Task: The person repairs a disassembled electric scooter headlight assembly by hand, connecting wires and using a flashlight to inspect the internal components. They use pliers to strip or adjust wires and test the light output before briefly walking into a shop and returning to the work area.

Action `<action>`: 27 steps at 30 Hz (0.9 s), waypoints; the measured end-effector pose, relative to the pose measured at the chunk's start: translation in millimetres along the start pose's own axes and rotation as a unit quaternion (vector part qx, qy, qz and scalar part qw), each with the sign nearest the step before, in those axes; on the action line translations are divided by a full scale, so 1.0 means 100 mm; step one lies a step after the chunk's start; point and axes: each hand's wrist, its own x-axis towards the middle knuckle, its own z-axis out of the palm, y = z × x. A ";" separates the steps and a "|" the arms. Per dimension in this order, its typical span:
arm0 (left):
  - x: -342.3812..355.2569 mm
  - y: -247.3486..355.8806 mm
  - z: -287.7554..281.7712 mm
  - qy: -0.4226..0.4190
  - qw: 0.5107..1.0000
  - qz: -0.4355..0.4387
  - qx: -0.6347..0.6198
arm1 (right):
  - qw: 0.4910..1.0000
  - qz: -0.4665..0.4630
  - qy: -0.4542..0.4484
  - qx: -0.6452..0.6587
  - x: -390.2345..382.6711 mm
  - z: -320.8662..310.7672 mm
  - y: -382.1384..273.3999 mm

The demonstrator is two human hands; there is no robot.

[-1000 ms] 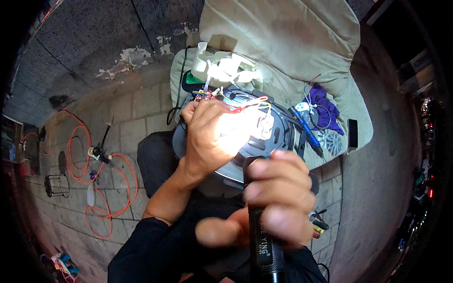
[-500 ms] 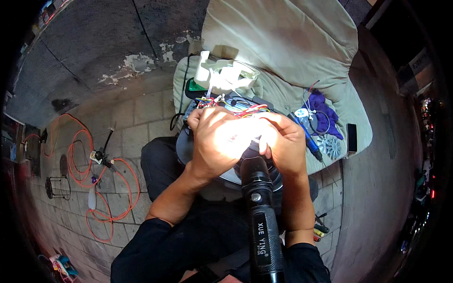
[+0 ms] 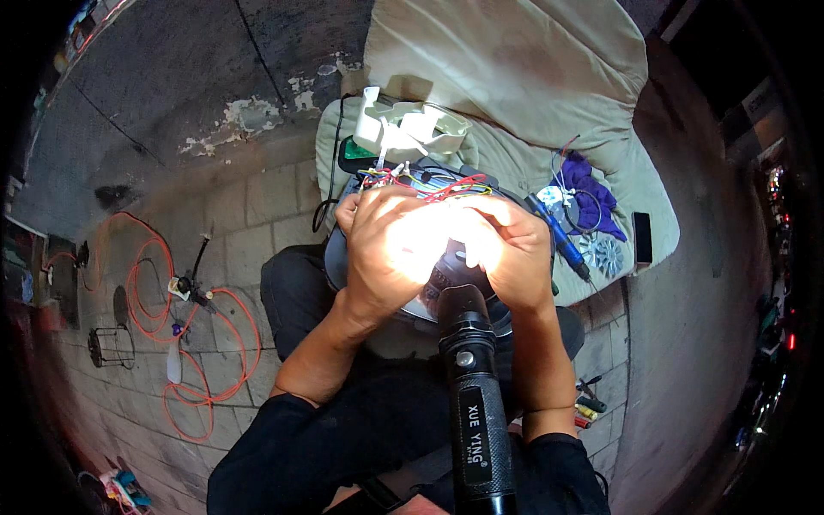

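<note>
In front of me, over my lap, rests a grey rounded appliance (image 3: 336,262) with its wiring exposed. Red, yellow and black wires (image 3: 463,185) run across its far side. My left hand (image 3: 390,249) is closed, knuckles up, over the near edge of the wiring. Opposite it, my right hand (image 3: 519,257) is closed too, thumb and fingers pinched toward the left fingertips. Strong glare hides whatever lies between the fingers. A black flashlight (image 3: 475,395) points forward from below, lighting both hands; neither hand grips it.
A cushioned beige seat (image 3: 515,77) bears a white plastic housing (image 3: 371,129), a blue pen-shaped tool (image 3: 562,240), a purple cloth (image 3: 592,197), silver finned discs (image 3: 603,255) and a phone (image 3: 641,238). Orange hose (image 3: 232,386) coils on the left pavement. Hand tools (image 3: 590,403) lie lower right.
My right fingers have shifted slightly, and more of the dark part beneath the hands shows. The brightest light has moved off the white housing. The whole view has tilted a little.
</note>
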 end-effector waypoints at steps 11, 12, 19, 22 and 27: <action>0.03 0.08 -0.06 -0.014 0.999 0.010 0.030 | 0.999 -0.040 -0.008 0.024 -0.07 0.04 0.02; 0.03 0.09 -0.06 -0.014 0.999 0.013 0.029 | 0.999 -0.036 -0.010 0.021 -0.07 0.03 0.02; 0.00 0.05 -0.10 -0.012 0.999 0.027 0.033 | 0.997 -0.077 -0.030 -0.003 -0.07 0.04 0.09; 0.00 0.05 -0.12 -0.014 0.999 0.025 0.027 | 0.994 -0.088 -0.034 -0.046 -0.06 0.02 0.11; -0.03 -0.01 -0.08 0.003 1.000 0.028 0.003 | 0.989 -0.111 -0.043 -0.089 -0.06 -0.02 0.20</action>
